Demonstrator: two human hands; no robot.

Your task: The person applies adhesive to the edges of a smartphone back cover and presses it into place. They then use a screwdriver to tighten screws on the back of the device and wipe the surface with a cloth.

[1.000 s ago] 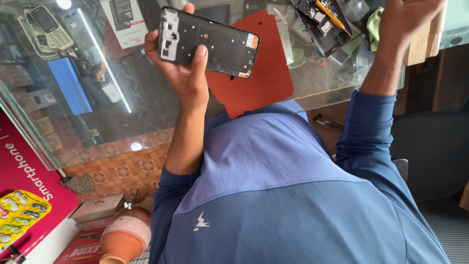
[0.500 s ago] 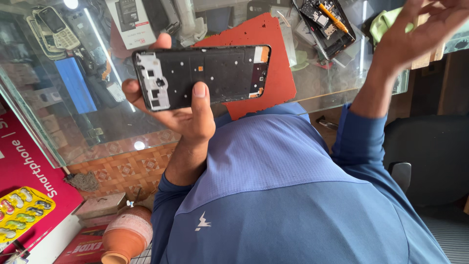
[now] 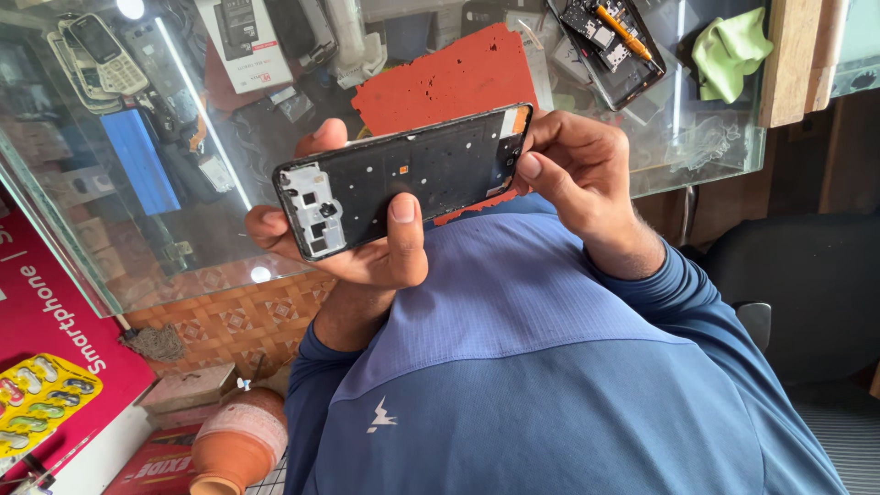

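While a glass counter (image 3: 697,147) fills the top of the view, both hands meet just below its near edge, over a blue shirt (image 3: 550,367). On the counter, a torn red mat (image 3: 440,82) lies behind the hands; to the mat's right sit an opened phone (image 3: 610,46) with an orange tool across it, and a green cloth (image 3: 729,46) further right. Left of the mat, under the glass, old keypad phones (image 3: 92,50) and boxes show dimly. Below the counter's left end, a red poster (image 3: 55,321) and a clay pot (image 3: 234,445) stand above a patterned tile floor (image 3: 238,316).

A phone frame (image 3: 403,179), bare inner side up, is held level in front of the mat. The left hand (image 3: 367,247) cradles it from beneath, thumb pressed on the near edge, fingers curled over the far edge. The right hand (image 3: 577,174) pinches the frame's right end between thumb and fingers.

Reflections blur what lies under the glass. Palms and the frame's underside are hidden, and the poster is cut off at the edge.
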